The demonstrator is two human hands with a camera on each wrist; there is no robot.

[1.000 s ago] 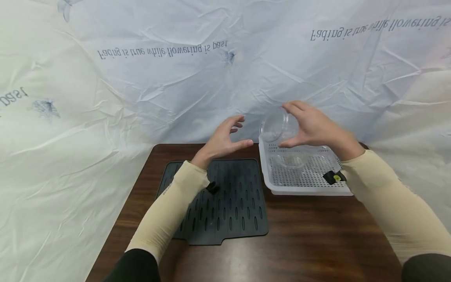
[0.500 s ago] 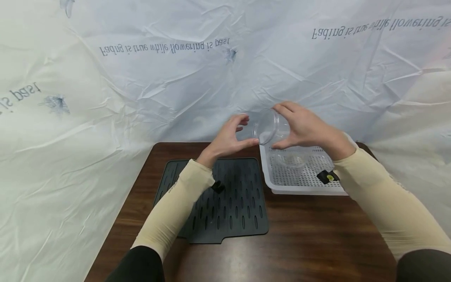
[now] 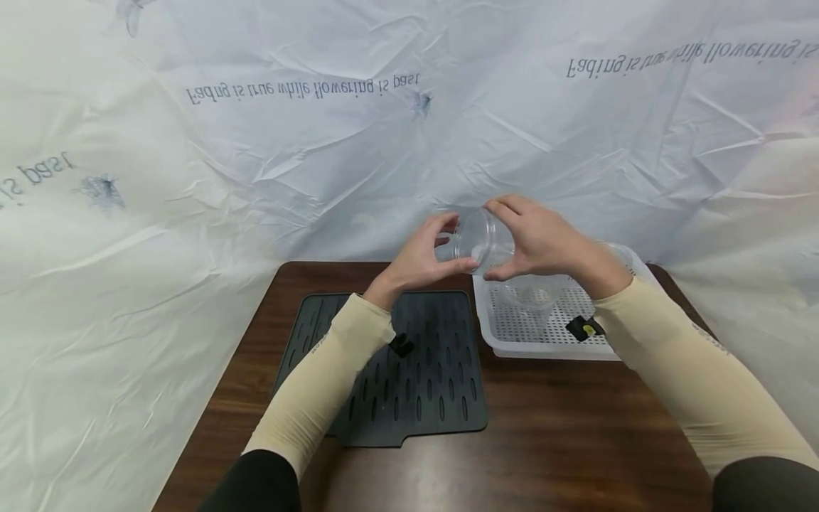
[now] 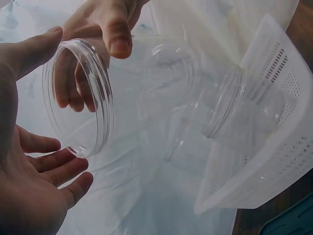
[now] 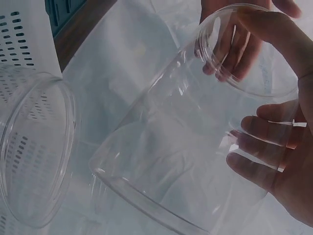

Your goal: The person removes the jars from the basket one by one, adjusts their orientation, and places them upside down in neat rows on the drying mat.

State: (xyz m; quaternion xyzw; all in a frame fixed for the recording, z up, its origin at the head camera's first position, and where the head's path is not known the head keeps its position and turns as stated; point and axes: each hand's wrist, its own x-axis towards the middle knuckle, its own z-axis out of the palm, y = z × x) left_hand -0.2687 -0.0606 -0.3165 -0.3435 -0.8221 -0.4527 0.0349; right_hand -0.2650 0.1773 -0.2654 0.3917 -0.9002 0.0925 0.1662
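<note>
A clear plastic jar [image 3: 475, 235] is held up on its side above the back of the table, its threaded mouth toward the left. My right hand [image 3: 544, 238] grips its body, with the thumb on one side and the fingers on the other, as the right wrist view also shows on the jar [image 5: 166, 147]. At the mouth, my left hand [image 3: 419, 257] holds the rim [image 4: 100, 98] between thumb and fingertips. Below, another clear jar [image 3: 532, 302] stands in the white perforated basket [image 3: 550, 348]; its round rim [image 5: 63, 147] shows in the right wrist view.
A dark grey slotted mat [image 3: 416, 398] lies left of the basket on the brown wooden table [image 3: 544, 427]. White printed sheeting [image 3: 358, 156] hangs right behind the table. More clear plastic in the basket is hard to make out.
My right hand has carried the jar left and slightly down. My left hand has moved a little right, and its thumb and fingers now close on the jar's rim.
</note>
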